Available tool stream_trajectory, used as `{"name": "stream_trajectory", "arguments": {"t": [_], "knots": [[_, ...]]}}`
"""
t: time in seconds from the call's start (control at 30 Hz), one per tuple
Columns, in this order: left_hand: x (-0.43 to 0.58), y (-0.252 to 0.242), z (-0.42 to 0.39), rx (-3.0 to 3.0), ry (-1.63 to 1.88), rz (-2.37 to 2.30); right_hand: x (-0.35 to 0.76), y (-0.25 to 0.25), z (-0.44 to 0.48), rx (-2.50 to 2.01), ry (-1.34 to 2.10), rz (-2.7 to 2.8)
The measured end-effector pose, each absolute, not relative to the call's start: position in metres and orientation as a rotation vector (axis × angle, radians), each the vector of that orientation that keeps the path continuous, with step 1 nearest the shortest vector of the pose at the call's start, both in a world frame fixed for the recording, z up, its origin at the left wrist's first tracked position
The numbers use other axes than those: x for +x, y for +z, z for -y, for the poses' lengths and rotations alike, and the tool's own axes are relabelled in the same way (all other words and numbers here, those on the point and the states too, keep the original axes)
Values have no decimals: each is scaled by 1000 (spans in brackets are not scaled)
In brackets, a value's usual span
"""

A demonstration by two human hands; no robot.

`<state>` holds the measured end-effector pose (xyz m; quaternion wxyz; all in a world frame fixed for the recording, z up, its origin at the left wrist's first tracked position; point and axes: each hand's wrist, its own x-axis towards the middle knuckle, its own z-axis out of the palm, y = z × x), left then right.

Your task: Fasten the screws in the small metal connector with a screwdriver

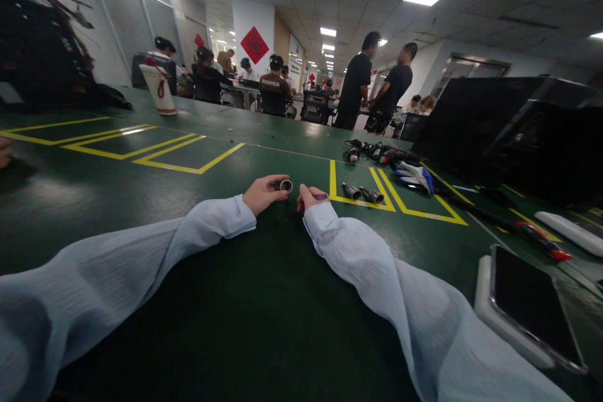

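Note:
My left hand [264,196] is closed around a short metal cylinder [285,186] whose open round end faces the right. A small gap away, my right hand [308,198] has its thumb and fingers pinched together. Whatever they hold, if anything, is too small to make out. A purple patch [321,196] shows at the back of that hand; I cannot tell what it is. To the right, two similar metal cylinders [352,191] with narrower stems lie inside a yellow taped box. Tiny dark bits [282,220] are on the green table [211,301] below my hands.
Right of the taped boxes lie cabled tools [372,152], a blue-and-white glove [414,177] and a red-and-black tool [541,240]. A phone [534,301] rests on a white case nearer me. A paper cup [160,89] stands far left. Black monitors flank the table; people work beyond.

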<state>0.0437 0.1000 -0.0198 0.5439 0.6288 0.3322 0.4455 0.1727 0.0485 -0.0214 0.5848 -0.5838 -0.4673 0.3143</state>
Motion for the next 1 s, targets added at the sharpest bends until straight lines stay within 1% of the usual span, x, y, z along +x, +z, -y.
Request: {"name": "stream_trajectory", "arguments": {"t": [0.67,0.87,1.0], "knots": [[48,-20,-95,1444,1109,-810,175,-23,-45,-1275,727,1126],[43,-24,-104,1559,1192,-907,178,-18,-37,-1149,612,1081],[42,-25,-106,1575,1193,-912,176,-21,-38,-1063,642,1139]]}}
